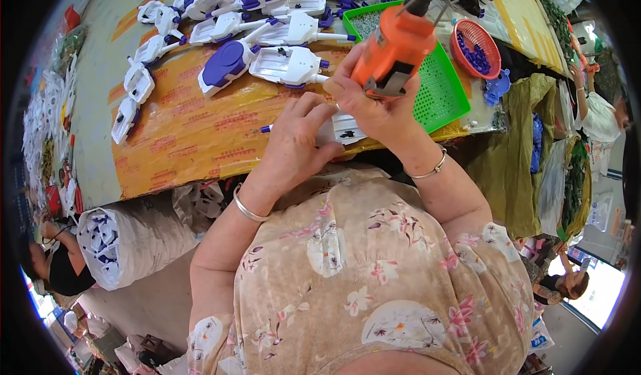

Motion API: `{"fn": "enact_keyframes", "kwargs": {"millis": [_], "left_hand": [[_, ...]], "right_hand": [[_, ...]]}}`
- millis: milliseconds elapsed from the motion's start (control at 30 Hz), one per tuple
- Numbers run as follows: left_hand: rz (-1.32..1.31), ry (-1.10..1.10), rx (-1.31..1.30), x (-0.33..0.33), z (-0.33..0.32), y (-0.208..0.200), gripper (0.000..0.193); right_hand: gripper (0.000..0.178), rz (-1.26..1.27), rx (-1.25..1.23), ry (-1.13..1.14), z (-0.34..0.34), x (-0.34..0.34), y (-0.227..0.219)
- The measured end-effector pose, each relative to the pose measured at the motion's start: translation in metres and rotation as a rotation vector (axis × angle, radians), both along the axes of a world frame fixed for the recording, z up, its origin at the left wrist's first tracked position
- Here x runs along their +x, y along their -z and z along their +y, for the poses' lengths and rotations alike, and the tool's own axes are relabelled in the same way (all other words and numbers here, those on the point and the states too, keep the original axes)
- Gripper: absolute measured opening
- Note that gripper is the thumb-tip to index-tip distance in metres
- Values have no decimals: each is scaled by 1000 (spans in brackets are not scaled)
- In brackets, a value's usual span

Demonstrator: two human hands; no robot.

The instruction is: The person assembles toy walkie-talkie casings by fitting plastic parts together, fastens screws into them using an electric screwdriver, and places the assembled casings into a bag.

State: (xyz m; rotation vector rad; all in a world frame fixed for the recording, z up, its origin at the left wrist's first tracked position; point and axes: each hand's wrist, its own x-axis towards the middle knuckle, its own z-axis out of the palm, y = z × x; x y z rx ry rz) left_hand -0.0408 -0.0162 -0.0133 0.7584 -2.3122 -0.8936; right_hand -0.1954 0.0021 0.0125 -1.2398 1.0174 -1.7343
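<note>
Gripping boxy orange screwdriver [392, 51], right hand [374, 105]; left hand [297, 141] pressing white plastic shell [344, 129].

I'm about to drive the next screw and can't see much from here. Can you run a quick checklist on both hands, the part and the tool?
1. Right hand grips the orange electric screwdriver: ok.
2. Left hand presses on the white plastic toy part at the table edge: ok.
3. Driver tip seated on a screw: cannot tell, hidden by the hands.
4. Green perforated plastic tray within reach beside the right hand: ok.
5. Finished white-and-purple toy pieces lie apart from the hands: ok.
</note>
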Motion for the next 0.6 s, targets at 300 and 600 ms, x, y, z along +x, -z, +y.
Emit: {"fn": "enact_keyframes", "kwargs": {"millis": [300, 600], "left_hand": [[-167, -80, -109, 7, 0, -6, 51], [-135, -81, -147, -1, -5, -5, 50]], "right_hand": [[34, 25, -177, 143, 21, -40, -27], [13, 81, -164, 385, 30, -108, -19]]}}
